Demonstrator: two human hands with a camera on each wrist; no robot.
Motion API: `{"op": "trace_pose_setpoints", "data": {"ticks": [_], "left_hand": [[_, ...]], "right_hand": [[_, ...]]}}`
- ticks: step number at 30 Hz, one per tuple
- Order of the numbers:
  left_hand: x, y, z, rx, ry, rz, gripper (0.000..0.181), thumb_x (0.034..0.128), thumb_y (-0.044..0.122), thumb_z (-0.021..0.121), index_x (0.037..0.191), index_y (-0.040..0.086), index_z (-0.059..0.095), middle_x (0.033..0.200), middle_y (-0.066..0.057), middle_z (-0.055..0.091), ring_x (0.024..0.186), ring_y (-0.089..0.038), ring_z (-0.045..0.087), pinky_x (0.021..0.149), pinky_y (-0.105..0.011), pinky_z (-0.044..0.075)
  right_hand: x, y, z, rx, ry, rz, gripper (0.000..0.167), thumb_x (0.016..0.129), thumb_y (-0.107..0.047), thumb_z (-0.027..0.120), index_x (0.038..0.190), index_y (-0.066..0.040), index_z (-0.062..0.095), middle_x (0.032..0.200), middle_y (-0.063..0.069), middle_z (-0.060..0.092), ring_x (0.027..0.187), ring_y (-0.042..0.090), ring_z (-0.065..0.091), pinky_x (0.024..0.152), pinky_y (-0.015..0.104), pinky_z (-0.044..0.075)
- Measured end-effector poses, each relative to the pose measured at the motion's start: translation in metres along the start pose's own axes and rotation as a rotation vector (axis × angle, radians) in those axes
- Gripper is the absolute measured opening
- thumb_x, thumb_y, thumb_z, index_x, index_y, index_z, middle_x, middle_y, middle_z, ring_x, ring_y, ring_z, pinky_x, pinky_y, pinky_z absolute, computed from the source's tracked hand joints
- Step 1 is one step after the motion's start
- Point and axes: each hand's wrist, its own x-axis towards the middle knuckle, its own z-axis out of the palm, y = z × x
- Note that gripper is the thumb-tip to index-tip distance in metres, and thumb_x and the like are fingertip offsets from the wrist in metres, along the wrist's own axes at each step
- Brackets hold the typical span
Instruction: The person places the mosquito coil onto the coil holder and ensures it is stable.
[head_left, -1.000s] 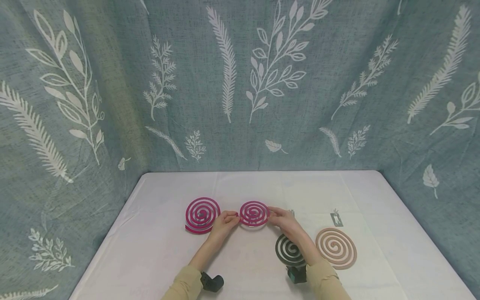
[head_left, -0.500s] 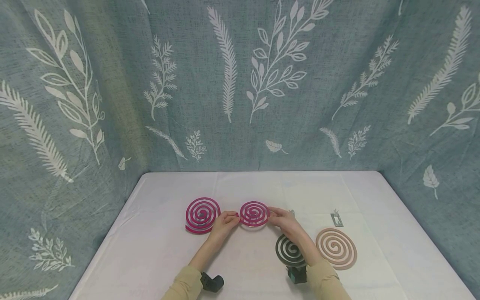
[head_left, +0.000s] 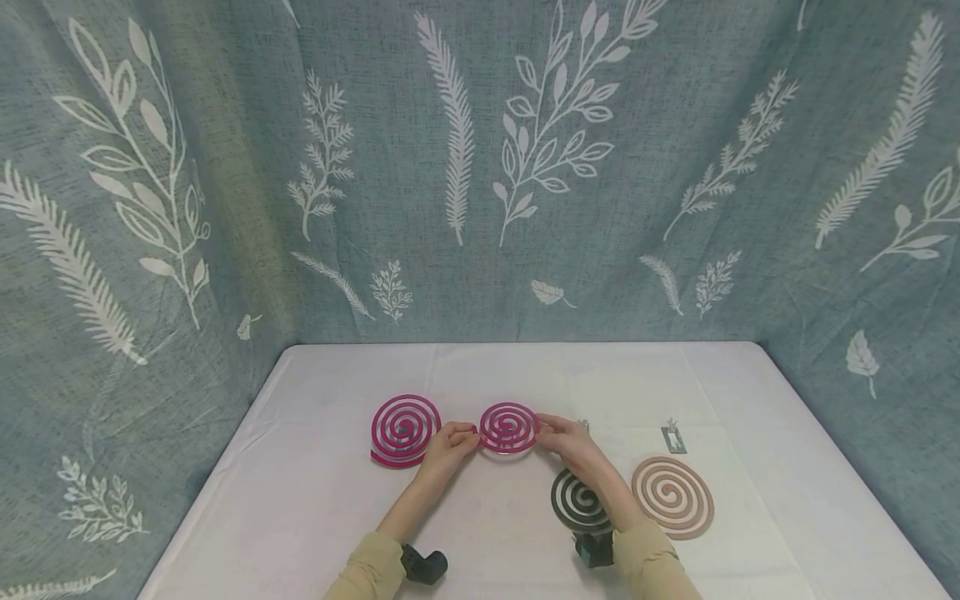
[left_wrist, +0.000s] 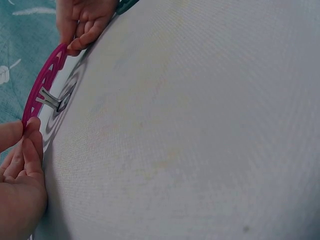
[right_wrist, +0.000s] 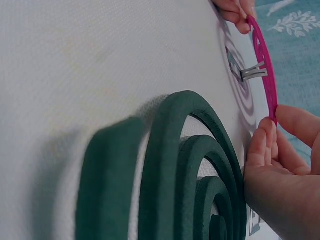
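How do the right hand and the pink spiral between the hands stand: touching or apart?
Touching. The right wrist view shows it plainly: the right hand pinches the edge of the pink spiral between thumb and fingers.

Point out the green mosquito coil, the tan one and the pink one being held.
Green mosquito coil (right_wrist: 162, 165): right wrist view, on an outer turn.
Tan mosquito coil (head_left: 668, 498): head view, the spiral's centre.
Held pink mosquito coil (head_left: 507, 428): head view, the spiral's centre.
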Motion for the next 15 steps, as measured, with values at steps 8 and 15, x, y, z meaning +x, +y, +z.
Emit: {"op": "trace_pose_setpoints", "data": {"ticks": [8,15], "left_hand": [[0.0023,-0.0040,-0.0001,0.007,0.008,-0.003,0.031,0.0913,0.012,0.061,0.115,-0.008,0.056,0.104,-0.022,0.068,0.089,-0.003,0.060,0.086,-0.019,0.047],[0.0025,-0.0040,-0.0003,0.015,0.004,0.003,0.032,0.0919,0.012,0.060,0.116,-0.009,0.055,0.105,-0.022,0.068,0.091,-0.005,0.061,0.091,-0.028,0.049]], "right_hand": [[-0.0008,0.0002,0.0000,-0.011,-0.003,-0.003,0.052,0.088,-0.011,0.057,0.138,-0.001,0.045,0.120,0.017,0.055,0.114,0.027,0.052,0.111,0.060,0.025],[-0.0005,0.0004,-0.0001,-0.005,-0.004,-0.015,0.051,0.088,-0.009,0.056,0.137,0.001,0.045,0.121,0.019,0.054,0.114,0.028,0.051,0.110,0.060,0.026]]}}
